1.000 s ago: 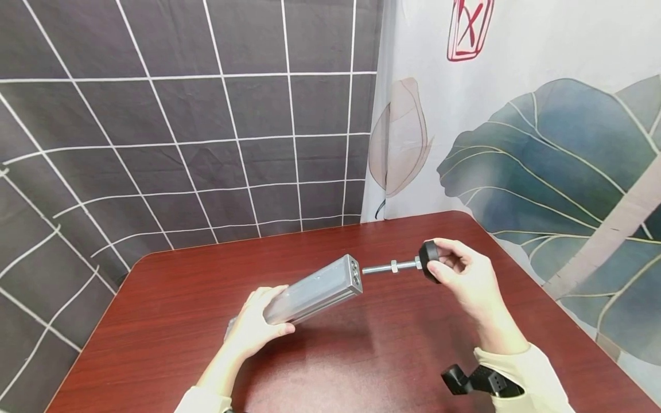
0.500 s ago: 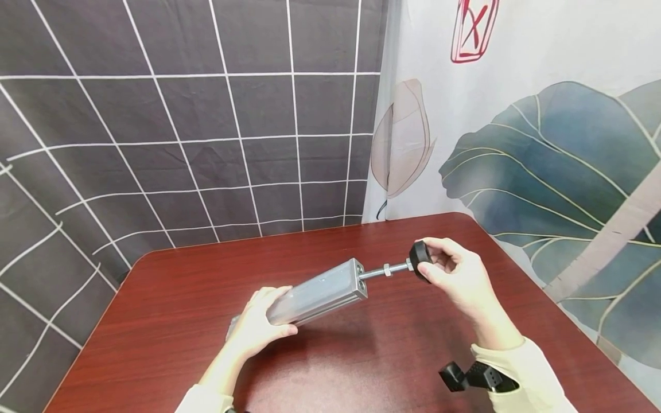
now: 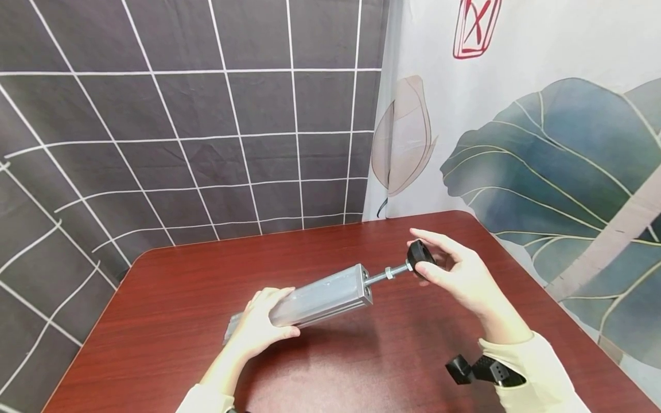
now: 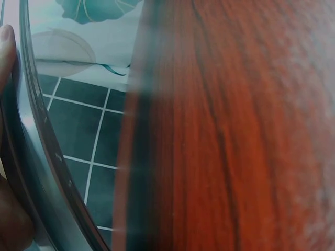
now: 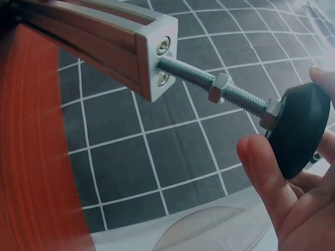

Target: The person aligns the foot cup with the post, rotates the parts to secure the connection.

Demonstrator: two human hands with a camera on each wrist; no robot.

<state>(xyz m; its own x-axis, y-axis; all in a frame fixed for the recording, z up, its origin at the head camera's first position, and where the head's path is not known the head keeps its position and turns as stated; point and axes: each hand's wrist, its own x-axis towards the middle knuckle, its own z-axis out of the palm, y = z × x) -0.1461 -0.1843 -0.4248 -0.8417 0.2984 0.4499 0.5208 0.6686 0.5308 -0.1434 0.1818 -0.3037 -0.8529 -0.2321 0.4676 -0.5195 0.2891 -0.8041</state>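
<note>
My left hand (image 3: 260, 327) grips a silver aluminium profile (image 3: 322, 295), tilted with its right end raised above the table. An end plate (image 5: 149, 60) with two screws caps that end in the right wrist view. The threaded stud of a leveling foot (image 5: 196, 76) enters the plate between the screws. Two hex nuts sit on the stud, one midway (image 5: 219, 89) and one against the black round base (image 5: 303, 123). My right hand (image 3: 462, 275) holds this base between thumb and fingers, the index finger stretched past its rim. In the left wrist view the profile (image 4: 39, 146) runs along the left edge.
Both hands work over a reddish-brown wooden table (image 3: 170, 310). Behind it hangs a dark grey curtain (image 3: 196, 115) with white grid lines. A white curtain (image 3: 516, 51) with leaf prints hangs along the right.
The stud was apart from the end plate a second ago and now meets it. My right hand has moved left with the foot; its fingers have spread and the base has turned.
</note>
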